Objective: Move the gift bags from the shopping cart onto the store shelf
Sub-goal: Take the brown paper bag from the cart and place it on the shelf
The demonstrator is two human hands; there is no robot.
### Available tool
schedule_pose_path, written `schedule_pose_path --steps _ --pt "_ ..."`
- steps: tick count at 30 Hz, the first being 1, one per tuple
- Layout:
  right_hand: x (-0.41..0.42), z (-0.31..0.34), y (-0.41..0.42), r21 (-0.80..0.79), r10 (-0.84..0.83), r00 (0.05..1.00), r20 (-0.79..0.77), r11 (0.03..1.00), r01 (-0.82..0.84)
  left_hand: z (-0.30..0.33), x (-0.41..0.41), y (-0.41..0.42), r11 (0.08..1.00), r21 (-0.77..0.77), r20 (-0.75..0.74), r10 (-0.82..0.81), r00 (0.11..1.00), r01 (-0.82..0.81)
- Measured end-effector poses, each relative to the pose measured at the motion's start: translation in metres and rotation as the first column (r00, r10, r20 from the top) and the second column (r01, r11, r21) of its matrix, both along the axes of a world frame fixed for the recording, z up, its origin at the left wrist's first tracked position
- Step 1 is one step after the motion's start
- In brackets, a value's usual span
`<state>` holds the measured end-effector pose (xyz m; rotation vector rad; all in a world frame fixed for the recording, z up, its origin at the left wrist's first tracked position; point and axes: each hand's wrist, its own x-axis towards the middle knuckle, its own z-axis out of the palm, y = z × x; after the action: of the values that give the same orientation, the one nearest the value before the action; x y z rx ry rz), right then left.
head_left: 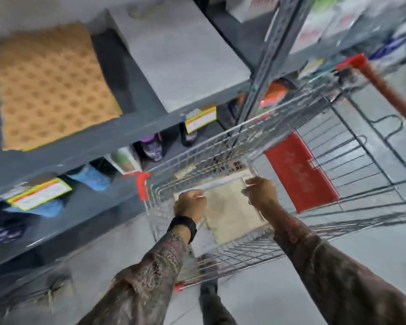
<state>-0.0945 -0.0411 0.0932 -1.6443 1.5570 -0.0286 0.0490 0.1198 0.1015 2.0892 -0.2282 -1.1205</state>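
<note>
A pale cream gift bag (230, 212) lies flat in the wire shopping cart (232, 141). Both my hands reach down into the cart. My left hand (189, 205) is closed on the bag's left top corner. The fingers of my right hand (260, 191) pinch its right top edge. On the grey store shelf (85, 146) to the left lies an orange patterned gift bag (52, 87), with a grey one (181, 50) beside it.
Yellow price tags (201, 118) hang on the shelf edges, with coloured goods on the lower shelves. The cart has a red child-seat flap (300, 172) and a red handle (384, 85). My leg (211, 299) stands on the grey floor beside the cart.
</note>
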Motion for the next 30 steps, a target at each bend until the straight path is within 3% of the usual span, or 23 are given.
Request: schedule_pose_path --steps 2,5,7,9,10,12,14,17,19,22,23,24,25,26,27,28,29,30 --pt "-0.008 -0.022 -0.017 0.085 0.047 0.996 -0.069 0.996 -0.041 -0.037 -0.009 -0.009 0.996 0.075 -0.088 0.056 0.995 -0.049" --pt "-0.018 -0.058 -0.041 0.082 0.185 0.965 -0.186 0.982 -0.172 -0.091 -0.024 -0.021 0.979 0.16 -0.271 0.169 0.948 -0.129" --pt "-0.018 -0.077 -0.052 0.061 0.374 0.888 -0.267 0.926 -0.372 -0.108 -0.038 -0.024 0.946 0.234 -0.527 0.317 0.789 -0.224" --pt "-0.013 -0.095 -0.063 0.071 0.553 0.77 -0.32 0.824 -0.562 -0.125 -0.061 -0.026 0.892 0.341 -0.718 0.452 0.53 -0.298" --pt "-0.01 -0.104 -0.068 0.072 0.612 0.719 -0.329 0.775 -0.627 -0.131 -0.07 -0.027 0.875 0.373 -0.757 0.479 0.445 -0.307" --pt "0.0 -0.126 -0.073 0.073 0.704 0.624 -0.339 0.681 -0.728 -0.143 -0.081 -0.034 0.861 0.39 -0.789 0.495 0.363 -0.325" --pt "0.011 -0.146 -0.076 0.085 0.772 0.534 -0.345 0.592 -0.801 -0.149 -0.087 -0.045 0.849 0.412 -0.783 0.516 0.348 -0.331" --pt "0.019 -0.173 -0.079 0.127 0.826 0.426 -0.37 0.499 -0.858 -0.149 -0.09 -0.062 0.658 0.562 -0.754 0.657 0.017 -0.502" --pt "0.02 -0.184 -0.08 0.123 0.837 0.397 -0.378 0.47 -0.874 -0.152 -0.093 -0.068 0.599 0.575 -0.75 0.658 -0.067 -0.557" --pt "0.023 -0.19 -0.08 0.012 0.816 0.415 -0.404 0.458 -0.889 -0.143 -0.091 -0.079 0.566 0.672 -0.663 0.747 -0.047 -0.477" --pt "0.026 -0.19 -0.082 -0.027 0.804 0.418 -0.423 0.45 -0.893 -0.134 -0.089 -0.084 0.542 0.68 -0.619 0.785 0.009 -0.495" --pt "0.03 -0.189 -0.084 -0.05 0.792 0.423 -0.439 0.448 -0.892 -0.137 -0.087 -0.082 0.554 0.632 -0.571 0.806 0.158 -0.542" --pt "0.033 -0.186 -0.086 -0.061 0.783 0.439 -0.441 0.461 -0.885 -0.145 -0.089 -0.077 0.584 0.609 -0.55 0.798 0.246 -0.537" --pt "0.036 -0.182 -0.088 -0.063 0.777 0.467 -0.423 0.489 -0.87 -0.15 -0.091 -0.075 0.504 0.653 -0.536 0.835 0.125 -0.566" --pt "0.038 -0.176 -0.09 -0.06 0.771 0.504 -0.388 0.525 -0.849 -0.144 -0.09 -0.07 0.561 0.637 -0.628 0.775 0.065 -0.528" --pt "0.04 -0.168 -0.09 -0.049 0.763 0.543 -0.35 0.564 -0.824 -0.129 -0.087 -0.067 0.675 0.538 -0.736 0.668 0.109 -0.506" --pt "0.041 -0.158 -0.09 -0.038 0.751 0.582 -0.312 0.602 -0.797 -0.13 -0.086 -0.059 0.686 0.535 -0.76 0.646 0.074 -0.493" --pt "0.041 -0.148 -0.089 -0.025 0.737 0.617 -0.276 0.636 -0.771 -0.127 -0.087 -0.054 0.679 0.51 -0.753 0.649 0.108 -0.528"
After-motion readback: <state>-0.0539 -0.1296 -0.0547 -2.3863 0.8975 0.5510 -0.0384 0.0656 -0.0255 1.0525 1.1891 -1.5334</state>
